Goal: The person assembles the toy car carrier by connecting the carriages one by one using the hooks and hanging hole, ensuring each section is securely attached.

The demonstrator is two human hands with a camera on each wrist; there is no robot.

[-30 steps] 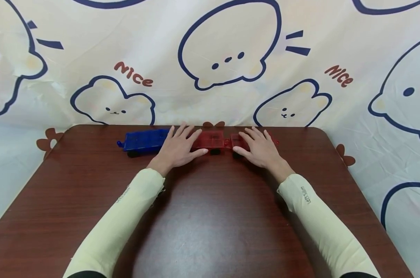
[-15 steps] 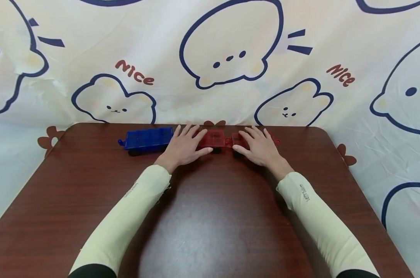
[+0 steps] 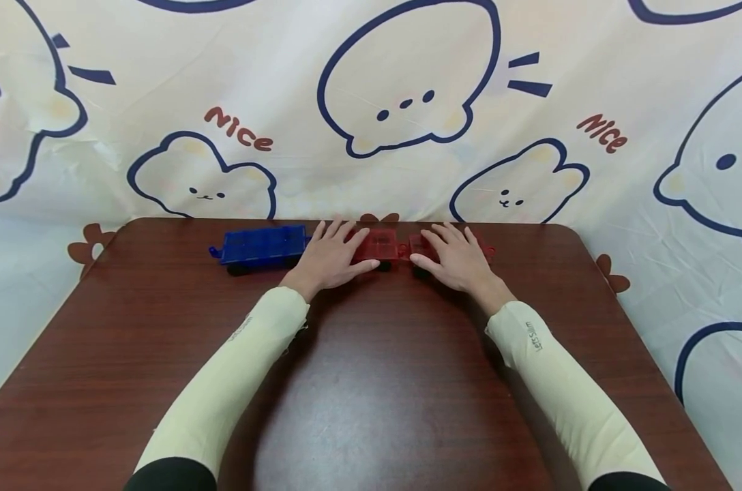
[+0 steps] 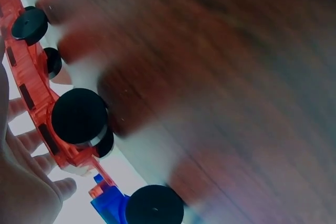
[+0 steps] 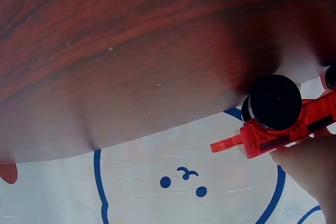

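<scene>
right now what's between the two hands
Between left hand and right hand, the head view shows parts of two red toy wagons and their coupling.

The left hand (image 4: pixel 26 179) is at the lower left, fingers showing beyond a translucent red toy wagon (image 4: pixel 32 90) with black wheels (image 4: pixel 79 116). Its end link meets a blue wagon (image 4: pixel 108 204); a wood-grained tabletop (image 4: pixel 220 72) fills the right.

Pale cream sleeves (image 3: pixel 224 382), each printed with small dark lettering (image 3: pixel 533 336), meet black fabric (image 3: pixel 171 475) farther up.
</scene>
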